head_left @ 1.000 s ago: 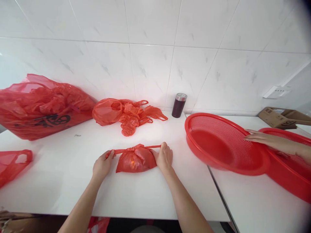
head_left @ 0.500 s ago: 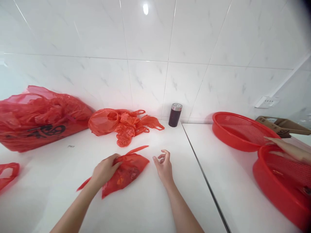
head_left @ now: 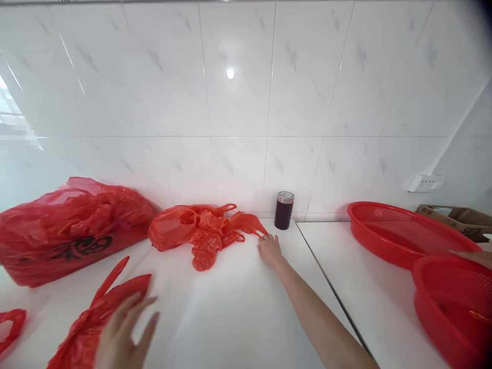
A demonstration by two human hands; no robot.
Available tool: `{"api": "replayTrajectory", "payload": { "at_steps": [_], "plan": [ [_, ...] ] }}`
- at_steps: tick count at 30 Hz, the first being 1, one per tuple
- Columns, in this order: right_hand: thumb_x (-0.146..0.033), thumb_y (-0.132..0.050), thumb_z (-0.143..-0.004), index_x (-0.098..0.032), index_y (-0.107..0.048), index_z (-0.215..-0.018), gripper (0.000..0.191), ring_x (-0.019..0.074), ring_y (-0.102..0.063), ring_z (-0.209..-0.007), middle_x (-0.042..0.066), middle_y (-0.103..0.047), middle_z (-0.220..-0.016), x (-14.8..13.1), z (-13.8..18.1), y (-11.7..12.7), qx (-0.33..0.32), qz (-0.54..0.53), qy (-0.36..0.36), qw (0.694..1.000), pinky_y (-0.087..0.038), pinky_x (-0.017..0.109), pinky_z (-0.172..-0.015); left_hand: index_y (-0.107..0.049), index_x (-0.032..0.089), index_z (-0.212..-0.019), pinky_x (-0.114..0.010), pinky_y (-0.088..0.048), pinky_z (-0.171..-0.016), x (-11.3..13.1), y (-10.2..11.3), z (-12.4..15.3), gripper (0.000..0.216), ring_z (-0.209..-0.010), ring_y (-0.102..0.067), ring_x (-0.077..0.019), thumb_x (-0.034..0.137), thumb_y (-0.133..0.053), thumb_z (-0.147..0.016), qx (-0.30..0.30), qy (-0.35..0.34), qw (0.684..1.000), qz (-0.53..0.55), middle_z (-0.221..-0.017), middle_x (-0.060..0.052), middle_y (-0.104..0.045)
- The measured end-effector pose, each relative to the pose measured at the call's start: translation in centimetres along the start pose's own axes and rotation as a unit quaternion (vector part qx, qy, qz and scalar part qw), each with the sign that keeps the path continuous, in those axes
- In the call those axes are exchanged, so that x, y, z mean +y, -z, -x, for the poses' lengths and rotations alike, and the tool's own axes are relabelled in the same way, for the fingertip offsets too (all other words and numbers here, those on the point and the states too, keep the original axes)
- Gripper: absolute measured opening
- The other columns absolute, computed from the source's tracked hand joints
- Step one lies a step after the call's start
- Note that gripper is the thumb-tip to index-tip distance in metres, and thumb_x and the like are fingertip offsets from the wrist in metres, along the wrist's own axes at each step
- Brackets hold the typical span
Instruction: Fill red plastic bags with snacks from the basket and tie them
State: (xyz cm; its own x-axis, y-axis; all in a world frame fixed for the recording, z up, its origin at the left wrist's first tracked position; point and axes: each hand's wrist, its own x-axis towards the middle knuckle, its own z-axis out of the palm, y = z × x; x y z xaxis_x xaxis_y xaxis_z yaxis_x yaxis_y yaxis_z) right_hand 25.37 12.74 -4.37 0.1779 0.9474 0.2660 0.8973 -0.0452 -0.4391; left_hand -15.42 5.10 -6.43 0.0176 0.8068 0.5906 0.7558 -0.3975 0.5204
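While the right arm is stretched forward across the white table (head_left: 215, 318), right hand (head_left: 270, 249): at the far side of the table, fingers bent, fingertips at the handle end of a thin red bag (head_left: 248, 224); cannot tell from where I stand whether they grip it.
Left hand (head_left: 125, 333): open, fingers spread, blurred, cut by the lower edge of the head view; it overlaps the near red bag, contact not clear.
Near red bag (head_left: 90, 325): front left of the table, slanting, one long strip pointing up and away; lower part out of view.
Thin red bag: flattened, right end of the bag pile (head_left: 172, 228), handles toward the hand.
Bag pile: crumpled red plastic near the wall (head_left: 238, 102), several loops showing.
Large red bag (head_left: 77, 241): bulging, left of the pile, black marking on its front.
Red loop (head_left: 15, 323): at the left edge, rest of it cut off.
Tumbler (head_left: 283, 212): dark, silver lid, upright, just behind the right hand.
Second table (head_left: 376, 287): white, right of a dark seam.
Red baskets: far one (head_left: 384, 246) by the wall, near one (head_left: 426, 312) overlapping it in view; contents of the near one unclear.
Another person's hand (head_left: 474, 258): partly visible, right edge, over the baskets.
Carton (head_left: 469, 218): brown, open, back right.
Socket (head_left: 425, 183): white, on the wall above.
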Motion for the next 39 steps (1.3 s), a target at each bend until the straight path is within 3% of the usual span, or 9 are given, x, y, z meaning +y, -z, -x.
{"api": "replayTrajectory", "payload": {
  "at_steps": [5, 10, 12, 18, 23, 28, 33, 36, 39],
  "plan": [
    [-0.016, -0.047, -0.091, -0.017, -0.070, -0.093, 0.023, 0.0203, -0.063, -0.094, 0.008, -0.070, -0.099, -2.7, 5.4, 2.2, -0.025, -0.022, 0.026, 0.999, -0.038, 0.035, -0.098, -0.068, 0.029, -0.106, -0.045, -0.048, -0.096, 7.4, -4.5, 2.1, 0.041, -0.116, -0.058, -0.0305, 0.058, -0.059, -0.078, -0.185, 0.173, 0.943, 0.217, -0.126, -0.008, -0.061],
    [-0.022, -0.058, -0.087, -0.027, -0.066, -0.106, 0.022, 0.0114, -0.062, -0.091, -0.003, -0.068, -0.103, -7.8, 16.5, 3.0, -0.111, -0.213, 0.079, 0.968, -0.044, 0.019, -0.084, -0.060, 0.022, -0.122, -0.040, -0.052, -0.089, 13.9, -7.7, 2.4, 0.059, -0.107, -0.064, -0.0282, 0.065, -0.054, -0.081, -0.371, 0.370, 0.697, 0.490, -0.123, -0.012, -0.065],
    [-0.019, -0.062, -0.082, -0.027, -0.068, -0.102, 0.022, 0.0125, -0.062, -0.089, -0.003, -0.068, -0.099, -9.1, 20.1, 3.2, -0.156, -0.299, 0.072, 0.939, -0.045, 0.020, -0.081, -0.058, 0.021, -0.122, -0.039, -0.053, -0.084, 15.4, -9.0, 2.3, 0.056, -0.101, -0.066, -0.0278, 0.059, -0.058, -0.081, -0.388, 0.376, 0.650, 0.534, -0.116, -0.013, -0.068],
    [-0.023, -0.062, -0.082, -0.022, -0.069, -0.097, 0.017, 0.0117, -0.057, -0.074, 0.000, -0.064, -0.085, -7.6, 25.1, 6.0, -0.212, -0.391, -0.040, 0.895, -0.045, 0.021, -0.068, -0.035, 0.026, -0.139, -0.038, -0.051, -0.086, 15.8, -11.7, 2.0, 0.077, -0.101, -0.064, -0.0243, 0.031, -0.074, -0.072, -0.307, 0.337, 0.741, 0.493, -0.119, -0.011, -0.061],
    [-0.024, -0.054, -0.088, -0.020, -0.058, -0.090, 0.006, 0.0110, -0.050, -0.066, -0.002, -0.056, -0.074, -5.3, 25.5, 9.1, -0.167, -0.471, -0.036, 0.865, -0.043, 0.023, -0.064, -0.046, 0.032, -0.131, -0.049, -0.040, -0.104, 17.2, -11.2, 1.4, 0.062, -0.136, -0.037, -0.0300, 0.028, -0.073, -0.075, -0.293, 0.038, 0.880, 0.371, -0.149, -0.008, -0.035],
    [-0.021, -0.056, -0.085, -0.020, -0.057, -0.084, 0.001, 0.0120, -0.053, -0.068, -0.002, -0.056, -0.076, -4.4, 26.0, 10.5, -0.178, -0.472, -0.041, 0.862, -0.045, 0.025, -0.065, -0.050, 0.032, -0.127, -0.050, -0.033, -0.111, 20.1, -10.2, 1.1, 0.054, -0.137, -0.036, -0.0273, 0.028, -0.071, -0.079, -0.380, -0.072, 0.829, 0.404, -0.149, -0.007, -0.037],
    [-0.018, -0.057, -0.082, -0.021, -0.061, -0.082, 0.005, 0.0138, -0.057, -0.067, -0.001, -0.060, -0.073, -4.6, 26.6, 11.1, -0.221, -0.457, -0.029, 0.861, -0.043, 0.025, -0.063, -0.044, 0.030, -0.131, -0.044, -0.047, -0.098, 23.2, -9.8, 0.7, 0.067, -0.118, -0.056, -0.0257, 0.025, -0.077, -0.073, -0.373, 0.010, 0.774, 0.512, -0.140, -0.010, -0.048],
    [-0.017, -0.057, -0.080, -0.021, -0.063, -0.081, 0.007, 0.0149, -0.059, -0.069, -0.001, -0.062, -0.074, -4.6, 26.7, 11.5, -0.238, -0.435, -0.027, 0.868, -0.045, 0.026, -0.065, -0.062, 0.020, -0.107, -0.041, -0.051, -0.088, 23.8, -10.0, 0.0, 0.037, -0.095, -0.064, -0.0236, 0.027, -0.075, -0.073, -0.422, 0.051, 0.741, 0.520, -0.100, -0.007, -0.067],
    [-0.017, -0.059, -0.079, -0.020, -0.063, -0.082, 0.006, 0.0141, -0.058, -0.071, 0.000, -0.064, -0.077, -3.4, 27.0, 12.5, -0.247, -0.354, -0.038, 0.901, -0.044, 0.025, -0.065, -0.058, 0.018, -0.088, -0.042, -0.054, -0.082, 22.4, -9.9, -1.5, 0.020, -0.085, -0.065, -0.0220, 0.037, -0.061, -0.083, -0.384, 0.118, 0.754, 0.519, -0.080, -0.003, -0.063]
  ]
}}
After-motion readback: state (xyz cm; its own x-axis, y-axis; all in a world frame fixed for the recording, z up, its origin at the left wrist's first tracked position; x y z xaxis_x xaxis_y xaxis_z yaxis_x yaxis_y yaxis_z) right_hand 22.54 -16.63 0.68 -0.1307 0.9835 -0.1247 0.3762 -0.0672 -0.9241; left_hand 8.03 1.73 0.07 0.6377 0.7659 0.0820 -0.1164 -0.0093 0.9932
